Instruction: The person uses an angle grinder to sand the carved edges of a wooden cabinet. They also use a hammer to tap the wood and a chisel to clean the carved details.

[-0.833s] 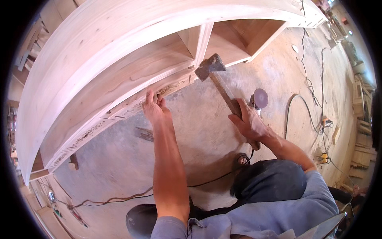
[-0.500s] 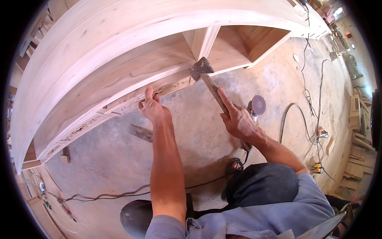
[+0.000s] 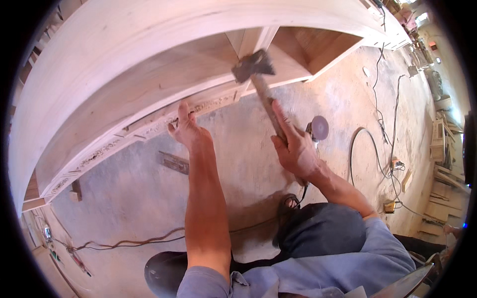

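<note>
My right hand (image 3: 298, 155) is wrapped round the wooden handle of a hatchet (image 3: 264, 94), its index finger stretched along the handle. The dark hatchet head, blurred by motion, is over the lower front rail beside the cabinet's upright divider. At the rail of the pale wooden cabinet (image 3: 144, 79), my left hand (image 3: 191, 133) grips a carved wooden strip (image 3: 214, 105), with a finger pointing up over its edge. The carving runs along the strip on both sides of this hand. Part of the left hand's grip is hidden behind its own fingers.
An angle grinder with a purplish disc (image 3: 320, 128) stands by my right forearm. A flat piece of wood (image 3: 174, 162) lies on the concrete floor. Black cables (image 3: 354, 149) loop at the right, and another cord (image 3: 134, 243) crosses behind my arms. Wood scraps (image 3: 439, 198) line the right side.
The hatchet head has lifted up and away from the right end of the carved strip. My left hand stays at the strip. The whole view has shifted slightly.
</note>
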Motion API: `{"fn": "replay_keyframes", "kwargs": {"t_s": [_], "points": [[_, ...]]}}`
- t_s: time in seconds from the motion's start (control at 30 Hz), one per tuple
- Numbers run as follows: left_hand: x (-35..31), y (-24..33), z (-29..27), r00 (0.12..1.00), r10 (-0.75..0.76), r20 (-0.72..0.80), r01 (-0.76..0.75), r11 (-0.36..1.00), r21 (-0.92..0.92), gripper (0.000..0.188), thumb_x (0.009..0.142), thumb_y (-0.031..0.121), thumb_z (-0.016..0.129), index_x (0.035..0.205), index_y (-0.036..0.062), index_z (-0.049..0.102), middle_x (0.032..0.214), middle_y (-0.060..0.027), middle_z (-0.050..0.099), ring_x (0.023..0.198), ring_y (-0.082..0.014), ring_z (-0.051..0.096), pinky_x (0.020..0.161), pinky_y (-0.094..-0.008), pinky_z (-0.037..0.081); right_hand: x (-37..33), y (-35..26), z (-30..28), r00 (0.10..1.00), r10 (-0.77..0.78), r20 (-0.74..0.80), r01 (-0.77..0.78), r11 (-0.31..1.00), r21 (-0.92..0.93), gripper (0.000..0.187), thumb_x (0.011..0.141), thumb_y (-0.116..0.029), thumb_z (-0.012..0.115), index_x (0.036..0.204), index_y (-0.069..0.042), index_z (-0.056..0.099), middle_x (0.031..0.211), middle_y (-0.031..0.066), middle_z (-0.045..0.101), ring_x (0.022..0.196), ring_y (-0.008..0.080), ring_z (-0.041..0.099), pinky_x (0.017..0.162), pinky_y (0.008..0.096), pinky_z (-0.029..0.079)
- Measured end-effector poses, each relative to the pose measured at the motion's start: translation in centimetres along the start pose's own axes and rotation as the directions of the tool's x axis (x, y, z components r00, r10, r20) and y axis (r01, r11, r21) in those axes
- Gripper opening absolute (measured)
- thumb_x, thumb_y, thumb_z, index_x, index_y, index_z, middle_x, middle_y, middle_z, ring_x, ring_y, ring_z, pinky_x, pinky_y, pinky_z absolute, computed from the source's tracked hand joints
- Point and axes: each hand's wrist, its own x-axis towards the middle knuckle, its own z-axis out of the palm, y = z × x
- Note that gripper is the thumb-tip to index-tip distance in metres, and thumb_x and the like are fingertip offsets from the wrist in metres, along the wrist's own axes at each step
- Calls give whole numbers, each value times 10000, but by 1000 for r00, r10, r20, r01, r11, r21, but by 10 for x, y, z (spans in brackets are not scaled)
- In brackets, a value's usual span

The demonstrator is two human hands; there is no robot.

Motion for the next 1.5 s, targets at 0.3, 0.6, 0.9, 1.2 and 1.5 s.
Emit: {"fn": "replay_keyframes", "kwargs": {"t_s": [0.3, 0.6, 0.9, 1.2, 1.5], "points": [[4, 11, -6, 998, -35, 48, 31, 997, 76, 847, 757, 81, 881, 1409, -7, 349, 924, -26, 590, 646, -114, 482, 573, -241, 401, -5, 24, 20, 983, 95, 159, -85, 994, -68, 881, 886, -67, 584, 1615, -205, 110, 1024, 289, 662, 874, 493, 644, 816, 540, 533], [23, 19, -38, 883, -242, 403, 185, 967, 175, 583, 898, 234, 781, 1288, -43, 448, 1140, -144, 639, 982, -288, 674, 920, -356, 575, -101, 74, 88, 823, 246, 512, -411, 880, 238, 821, 876, -153, 649, 1590, -180, 245, 1212, 331, 616, 1099, 480, 607, 931, 495, 471], [33, 25, -22, 920, -126, 372, 57, 980, 193, 458, 897, 216, 779, 1169, -85, 566, 1111, -149, 652, 916, -283, 692, 844, -332, 614, -72, 81, 37, 749, 185, 636, -74, 978, -197, 487, 883, -199, 643, 1354, -111, 555, 1177, 206, 646, 1066, 408, 630, 826, 461, 535], [-46, 148, -1, -159, 640, 752, -948, -311, 63, 487, 849, 142, 781, 1247, 8, 534, 1213, -147, 615, 1077, -297, 583, 936, -467, 456, 113, -27, -61, 551, -754, -359, 606, 657, -448, 575, 844, -112, 636, 1398, -42, 497, 1430, 219, 476, 1332, 405, 440, 1119, 519, 340], [58, 327, 45, -277, 373, 886, -470, -856, 213, 606, 673, 38, 780, 1261, 116, 655, 1274, -62, 671, 1191, -254, 601, 1061, -482, 463, 212, -44, -31, 409, -835, -369, 342, 515, -786, 812, 733, -287, 774, 1438, -58, 443, 1355, 214, 446, 1282, 385, 413, 1081, 562, 291]]}}
